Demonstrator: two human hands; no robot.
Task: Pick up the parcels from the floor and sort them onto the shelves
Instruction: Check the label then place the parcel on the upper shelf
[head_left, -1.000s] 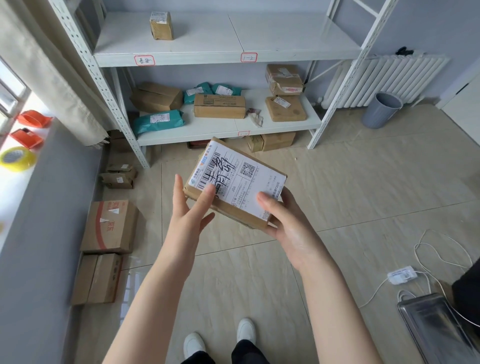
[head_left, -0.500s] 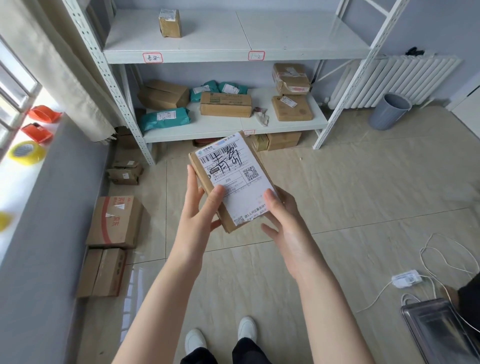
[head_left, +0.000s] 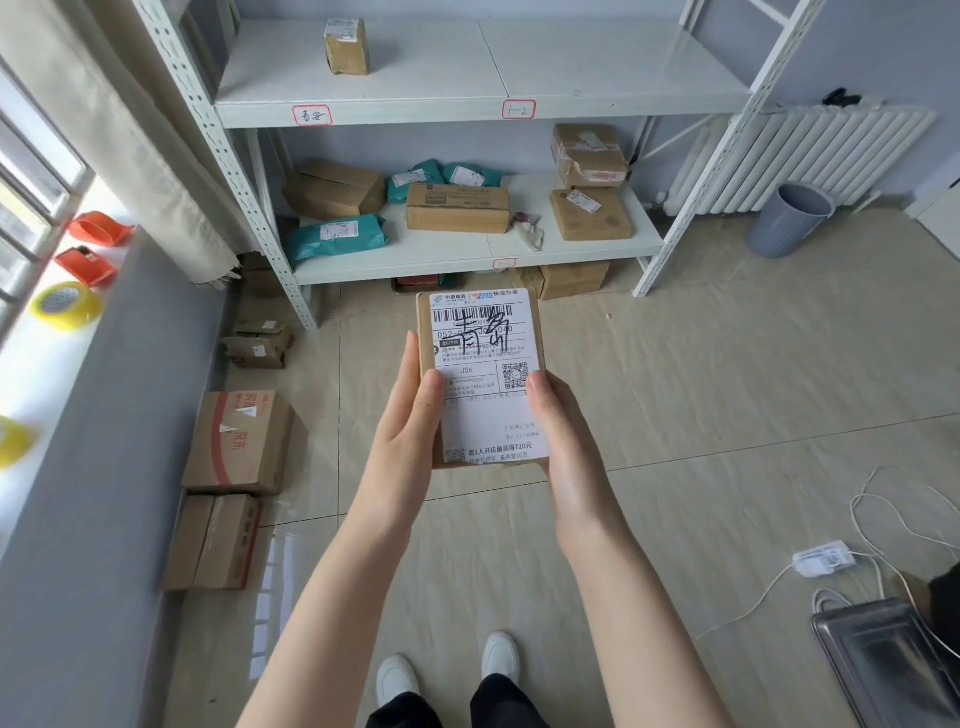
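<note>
Fingers (head_left: 410, 364) of left hand (head_left: 402, 441) and right hand (head_left: 558, 441) clamped on long edges of labelled parcel (head_left: 483, 379), held upright above bare floor (head_left: 675, 395), shelves (head_left: 467, 104) ahead, boxes (head_left: 236, 441) stacked left.

A parcel (head_left: 480, 374) sits between both hands, the shelves (head_left: 483, 98) ahead, boxes (head_left: 236, 441) on the floor left.

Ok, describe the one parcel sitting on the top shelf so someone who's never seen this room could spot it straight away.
Find the white metal shelving rack against the far wall and look at its upper shelf. Near the back left stands a small brown cardboard box with a white label on top. It is the only parcel on that level; all the others crowd the shelf below or the floor.
</note>
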